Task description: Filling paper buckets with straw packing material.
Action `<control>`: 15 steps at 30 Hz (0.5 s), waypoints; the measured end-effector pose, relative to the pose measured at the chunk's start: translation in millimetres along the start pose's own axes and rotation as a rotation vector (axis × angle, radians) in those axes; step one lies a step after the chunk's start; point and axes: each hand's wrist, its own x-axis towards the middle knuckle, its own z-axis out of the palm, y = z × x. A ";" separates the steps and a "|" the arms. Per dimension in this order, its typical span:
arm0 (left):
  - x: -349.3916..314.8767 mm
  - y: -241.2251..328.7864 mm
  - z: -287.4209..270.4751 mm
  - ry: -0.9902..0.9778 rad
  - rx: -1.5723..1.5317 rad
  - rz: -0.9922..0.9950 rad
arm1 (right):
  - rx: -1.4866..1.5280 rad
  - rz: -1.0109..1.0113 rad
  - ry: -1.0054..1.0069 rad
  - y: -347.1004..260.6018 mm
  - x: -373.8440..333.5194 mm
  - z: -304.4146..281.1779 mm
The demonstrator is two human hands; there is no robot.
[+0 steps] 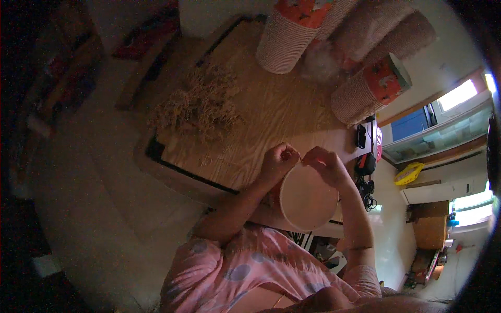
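Note:
A round paper bucket (pixel 309 199) is tilted in front of me by the table's near edge, its pale circular face toward me. A sliver of its reddish side shows at the left. At the bucket's far rim, my left hand (pixel 281 160) is closed, with thumb and fingertips pinched together. My right hand (pixel 327 166) pinches the same stretch of rim from the right, its fingertips almost meeting the left ones. Whether a thin strand also lies between the fingertips is too small to tell.
Ahead on the wooden table (pixel 261 130) spreads a tangled heap of thin tan strands (pixel 201 107). Stacked paper buckets (pixel 287 44) with orange-red printed sides stand at the back; another stack (pixel 368 91) leans at the right. Black devices and cables (pixel 367 164) line the right edge.

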 end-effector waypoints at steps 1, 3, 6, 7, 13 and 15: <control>0.0 1.3 2.3 0.020 -0.037 0.018 | 0.015 0.011 -0.057 2.6 2.5 -3.8; 0.0 4.0 3.9 0.039 0.002 0.044 | 0.103 0.093 -0.067 3.7 10.3 -3.6; -1.1 11.8 5.0 0.057 0.045 0.087 | 0.148 0.193 -0.156 11.2 20.2 -6.4; -2.4 14.2 5.4 0.048 0.046 0.105 | 0.100 0.215 -0.228 13.0 21.2 -7.1; -9.6 24.0 6.1 0.105 0.132 0.155 | 0.105 0.105 0.010 22.0 21.5 -2.3; -11.9 30.1 6.9 0.098 0.149 0.088 | 0.156 0.112 0.040 19.7 17.9 -0.4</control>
